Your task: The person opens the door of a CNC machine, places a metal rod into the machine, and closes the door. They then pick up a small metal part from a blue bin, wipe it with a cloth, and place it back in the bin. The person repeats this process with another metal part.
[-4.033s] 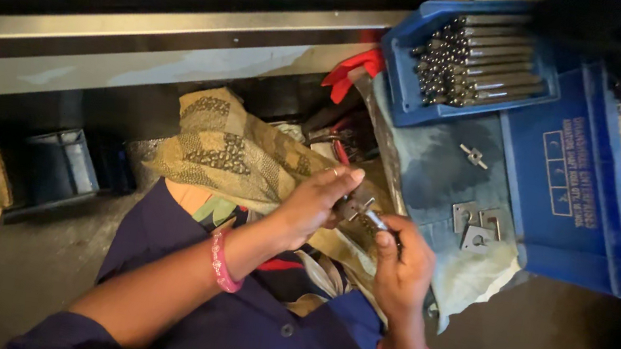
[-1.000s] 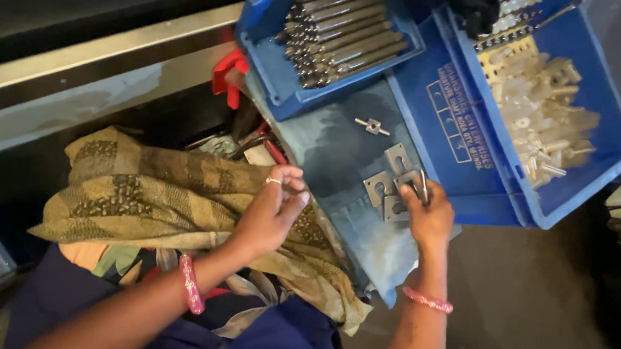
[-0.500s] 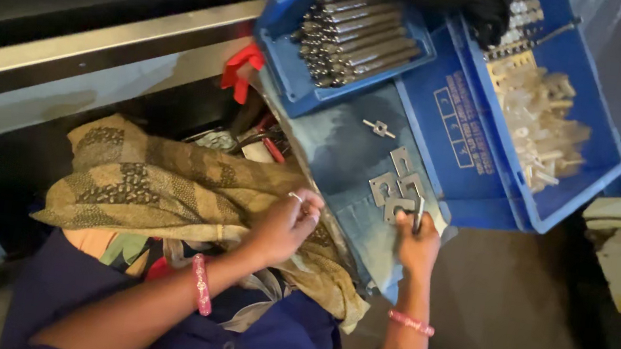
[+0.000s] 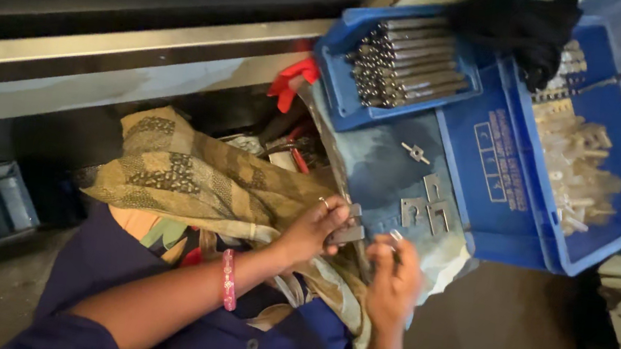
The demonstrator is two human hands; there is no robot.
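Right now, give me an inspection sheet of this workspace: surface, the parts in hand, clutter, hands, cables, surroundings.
Surface: faded blue cloth spread over the lap, three flat grey metal plates and a small metal cross-piece lying on it.
Job's things: flat grey metal bracket in the left hand; small metal piece at the right hand fingertips, blurred.
Clutter: patterned tan scarf; red-handled tools behind it.
Grips: left closed on bracket; right pinching the small piece.
Cables: nothing seen.
Surroundings: small blue plastic tray of long metal pins; large blue plastic crate of pale parts; black cloth; grey metal rail.
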